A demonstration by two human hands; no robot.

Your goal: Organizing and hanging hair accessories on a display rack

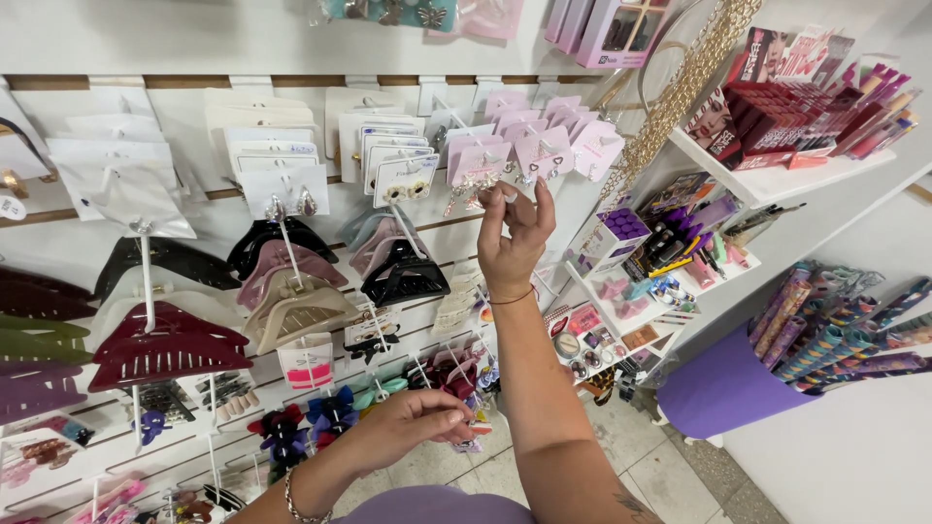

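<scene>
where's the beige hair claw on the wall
In the head view the beige hair claw hangs on the display wall, left of centre, just below a pink claw and left of the black claw, well left of the raised right hand.

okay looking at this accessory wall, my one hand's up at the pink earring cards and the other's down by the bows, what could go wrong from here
The right hand pinches at the front pink earring card on a crowded hook; a tug might pull neighbouring cards off. The dangling earrings could snag on the fingers. The left hand holds something small by the bows, hard to make out; it may catch on the nearby hooks.
</scene>
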